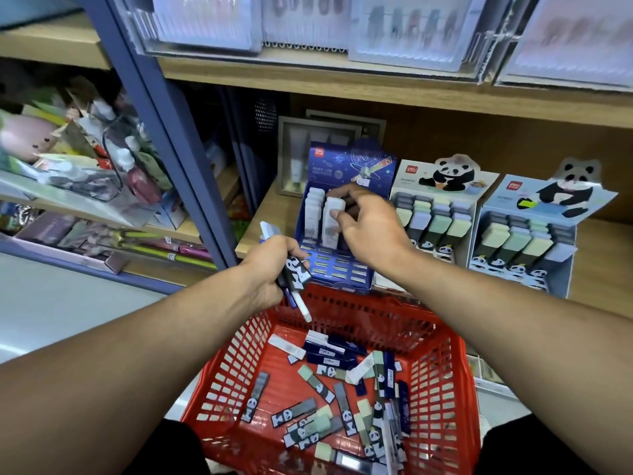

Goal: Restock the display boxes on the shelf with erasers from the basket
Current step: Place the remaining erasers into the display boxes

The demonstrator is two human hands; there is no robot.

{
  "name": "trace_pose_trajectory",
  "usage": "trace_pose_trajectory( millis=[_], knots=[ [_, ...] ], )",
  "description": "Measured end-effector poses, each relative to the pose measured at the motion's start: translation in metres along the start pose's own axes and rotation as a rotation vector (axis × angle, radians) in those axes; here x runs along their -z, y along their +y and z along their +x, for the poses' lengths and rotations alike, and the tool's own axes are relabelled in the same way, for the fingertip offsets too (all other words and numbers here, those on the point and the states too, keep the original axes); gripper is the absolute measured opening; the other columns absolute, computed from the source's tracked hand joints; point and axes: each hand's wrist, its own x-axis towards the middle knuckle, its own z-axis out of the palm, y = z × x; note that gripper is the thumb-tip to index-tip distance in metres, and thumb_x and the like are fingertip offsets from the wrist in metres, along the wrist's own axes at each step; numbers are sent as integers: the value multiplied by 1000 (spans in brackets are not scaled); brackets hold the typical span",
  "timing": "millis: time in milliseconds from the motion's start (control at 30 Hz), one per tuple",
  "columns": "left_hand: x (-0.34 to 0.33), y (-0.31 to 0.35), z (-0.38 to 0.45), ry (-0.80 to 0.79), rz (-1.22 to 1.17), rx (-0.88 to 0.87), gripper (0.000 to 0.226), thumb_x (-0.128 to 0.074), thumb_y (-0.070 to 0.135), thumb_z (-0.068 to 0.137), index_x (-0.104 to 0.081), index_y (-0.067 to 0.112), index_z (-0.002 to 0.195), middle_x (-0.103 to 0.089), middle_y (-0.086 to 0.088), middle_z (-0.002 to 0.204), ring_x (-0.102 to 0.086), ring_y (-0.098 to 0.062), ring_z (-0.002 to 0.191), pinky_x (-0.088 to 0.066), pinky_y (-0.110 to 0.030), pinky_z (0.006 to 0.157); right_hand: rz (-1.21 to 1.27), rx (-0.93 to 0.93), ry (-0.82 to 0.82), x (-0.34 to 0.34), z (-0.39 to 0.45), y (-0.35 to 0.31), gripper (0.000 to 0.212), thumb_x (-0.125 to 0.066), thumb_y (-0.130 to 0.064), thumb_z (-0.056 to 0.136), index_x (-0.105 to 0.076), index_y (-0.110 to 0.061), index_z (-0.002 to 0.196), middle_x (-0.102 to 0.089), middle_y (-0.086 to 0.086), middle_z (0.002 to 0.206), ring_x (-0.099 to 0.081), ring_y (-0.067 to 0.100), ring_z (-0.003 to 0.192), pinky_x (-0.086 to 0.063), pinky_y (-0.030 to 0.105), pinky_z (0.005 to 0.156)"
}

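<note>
Currently: my right hand [363, 221] pinches a white eraser [334, 216] into the blue display box [337, 231], best slid upright; left hand [274, 272] grips spare erasers [294, 269] above the red basket [442, 371].

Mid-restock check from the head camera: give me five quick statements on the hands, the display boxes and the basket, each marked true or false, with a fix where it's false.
1. The right hand holds a white eraser at the blue display box. True.
2. The left hand is empty. False: it grips a bundle of erasers, one with a panda sleeve.
3. The red basket holds no erasers. False: many loose ones lie in it.
4. Two panda display boxes stand right of the blue box. True.
5. The blue box is completely full. False: empty slots show in its front rows.
</note>
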Motion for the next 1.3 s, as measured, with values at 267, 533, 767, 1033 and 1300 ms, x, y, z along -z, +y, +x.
trace_pose_trajectory(
  millis=[267,533,767,1033,1300],
  knots=[
    [-1,-6,1,-100,77,74,15,-51,1,85,-57,0,99,-59,-12,79,-62,-20,62,-51,-27,54,-130,144,10,-22,-2,9,18,-64,-12,95,-63,-24,109,-64,-7,90,-59,8,79,-50,27,73],
    [2,-3,0,-113,80,90,16,-51,0,84,-60,-1,97,-62,-12,80,-63,-21,65,-51,-31,59,-156,192,19,-26,0,12,17,-63,-16,97,-67,-23,112,-70,-2,93,-65,10,78,-55,33,75],
    [5,0,-4,-127,93,101,18,-51,-1,85,-60,-2,100,-64,-11,78,-63,-20,63,-53,-32,63,-478,266,-56,-28,10,-2,34,-56,-15,100,-67,-30,127,-62,-5,110,-58,19,105,-51,34,83],
    [6,6,-10,-76,27,29,12,-48,-2,87,-57,1,80,-61,-11,76,-59,-19,62,-49,-31,62,-645,298,-117,-22,4,-10,48,-52,-14,97,-52,-31,142,-49,3,120,-55,25,107,-52,39,82],
    [1,17,-19,-206,-94,-15,15,-47,0,87,-57,4,76,-56,-11,70,-55,-21,55,-48,-31,58,242,-130,-416,4,-21,-27,41,-82,-37,81,-60,-16,109,-70,0,73,-60,14,62,-50,29,58]
  ],
)
